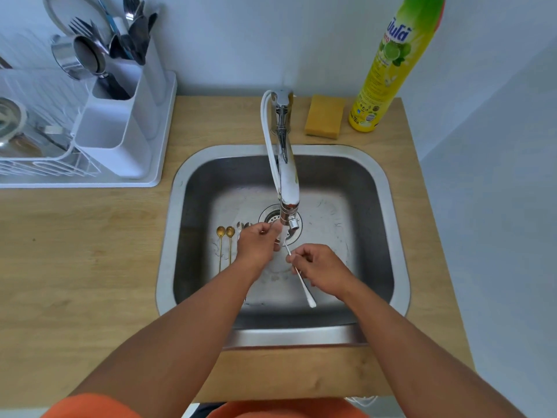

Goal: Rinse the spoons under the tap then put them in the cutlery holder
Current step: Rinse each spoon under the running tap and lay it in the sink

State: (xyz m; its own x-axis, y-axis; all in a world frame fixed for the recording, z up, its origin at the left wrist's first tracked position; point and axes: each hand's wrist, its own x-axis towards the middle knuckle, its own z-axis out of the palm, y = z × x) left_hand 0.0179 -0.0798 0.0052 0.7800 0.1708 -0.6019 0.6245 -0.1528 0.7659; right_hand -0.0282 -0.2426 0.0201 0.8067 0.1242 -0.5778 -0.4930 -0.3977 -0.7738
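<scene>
Water runs from the tap (287,182) over the steel sink (388,224). My right hand (321,271) pinches the thin handle of a silver spoon (303,285), whose bowl end lies under the stream. My left hand (259,244) curls its fingers round that bowl end beneath the spout. Two gold spoons (225,236) lie side by side on the sink floor at the left, with silver spoons (243,226) next to them, partly hidden by my left hand. The white cutlery holder (120,125) stands at the back left with forks and spoons in its rear sections.
A white dish rack (39,164) with a steel cup and other dishes sits left of the holder. A yellow sponge (325,120) and a tall yellow dish-soap bottle (388,67) stand behind the sink on the wooden counter (75,251). A grey wall rises at the right.
</scene>
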